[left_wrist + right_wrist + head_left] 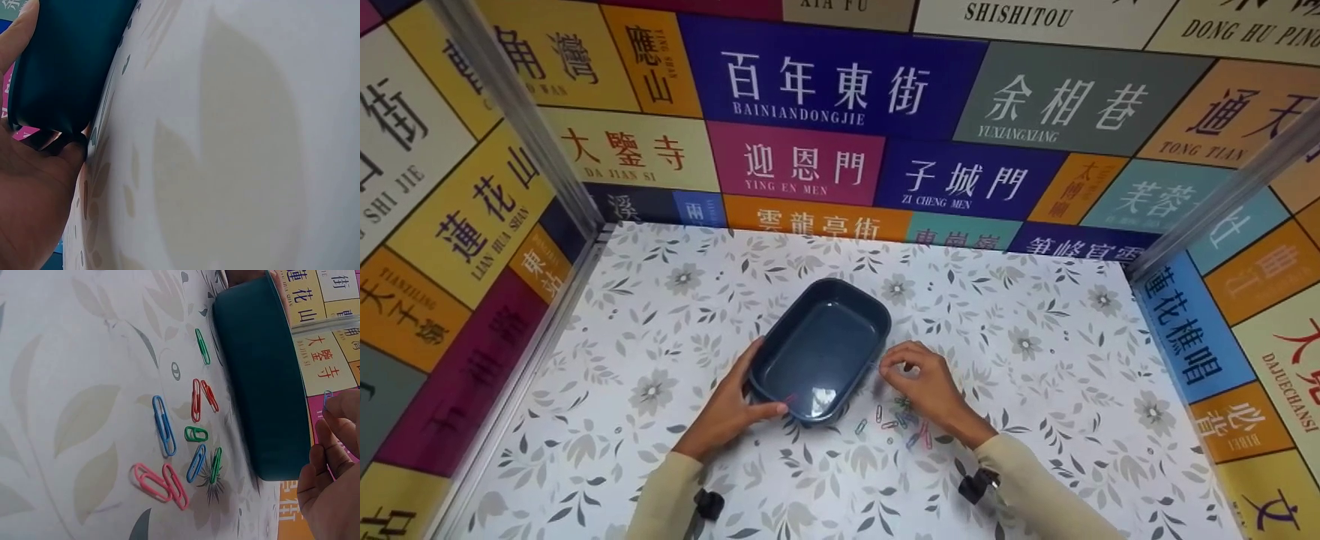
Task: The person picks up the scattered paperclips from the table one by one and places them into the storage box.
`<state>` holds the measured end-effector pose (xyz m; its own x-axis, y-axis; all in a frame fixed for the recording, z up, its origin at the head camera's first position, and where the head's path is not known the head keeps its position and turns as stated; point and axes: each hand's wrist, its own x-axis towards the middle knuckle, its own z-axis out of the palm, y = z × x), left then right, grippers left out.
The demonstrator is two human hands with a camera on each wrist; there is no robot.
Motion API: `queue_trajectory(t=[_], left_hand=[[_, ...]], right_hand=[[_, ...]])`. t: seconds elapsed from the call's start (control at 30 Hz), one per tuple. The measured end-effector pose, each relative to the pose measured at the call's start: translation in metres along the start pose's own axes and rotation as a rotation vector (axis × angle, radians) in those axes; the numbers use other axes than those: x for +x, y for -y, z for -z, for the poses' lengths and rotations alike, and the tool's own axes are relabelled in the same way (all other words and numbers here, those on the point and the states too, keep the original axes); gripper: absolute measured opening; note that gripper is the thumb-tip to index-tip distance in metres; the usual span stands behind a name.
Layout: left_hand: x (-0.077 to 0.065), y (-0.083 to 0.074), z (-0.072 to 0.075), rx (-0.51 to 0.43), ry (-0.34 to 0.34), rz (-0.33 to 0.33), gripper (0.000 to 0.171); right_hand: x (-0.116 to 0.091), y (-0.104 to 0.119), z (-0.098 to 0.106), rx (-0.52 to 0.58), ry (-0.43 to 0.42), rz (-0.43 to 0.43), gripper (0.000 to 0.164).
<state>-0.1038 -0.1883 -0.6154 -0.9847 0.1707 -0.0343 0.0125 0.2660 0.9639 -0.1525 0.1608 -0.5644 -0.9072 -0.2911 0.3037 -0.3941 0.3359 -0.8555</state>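
A deep, dark blue rectangular dish [819, 352] sits at a slant on the patterned tabletop. My left hand [733, 409] grips its left side, thumb at the near rim and fingers along the outer wall; in the left wrist view that hand [39, 191] is partly cut off. Just beyond the dish's right wall, my right hand [926, 382] pinches a small blue paper clip [327, 398] between thumb and forefinger. A faint reddish thing [791, 398] shows inside the dish near my left thumb, too small to tell its kind.
Several loose paper clips lie right of the dish, among them a blue one [164, 426], a green one [202, 346], a red one [196, 400] and a pink one [152, 482]. Colourful panels with printed characters [795, 165] enclose the back and both sides.
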Motion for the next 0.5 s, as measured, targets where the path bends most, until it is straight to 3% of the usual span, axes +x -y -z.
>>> queue_trajectory(t=[0.17, 0.5], left_hand=[[-0.001, 0.0, -0.001, -0.023, 0.004, 0.016, 0.124], [0.0, 0.0, 0.0, -0.043, 0.002, 0.011, 0.126]], right_hand=[[0.005, -0.01, -0.004, 0.021, 0.033, 0.031, 0.009], [0.019, -0.003, -0.013, -0.004, 0.101, 0.045, 0.006]])
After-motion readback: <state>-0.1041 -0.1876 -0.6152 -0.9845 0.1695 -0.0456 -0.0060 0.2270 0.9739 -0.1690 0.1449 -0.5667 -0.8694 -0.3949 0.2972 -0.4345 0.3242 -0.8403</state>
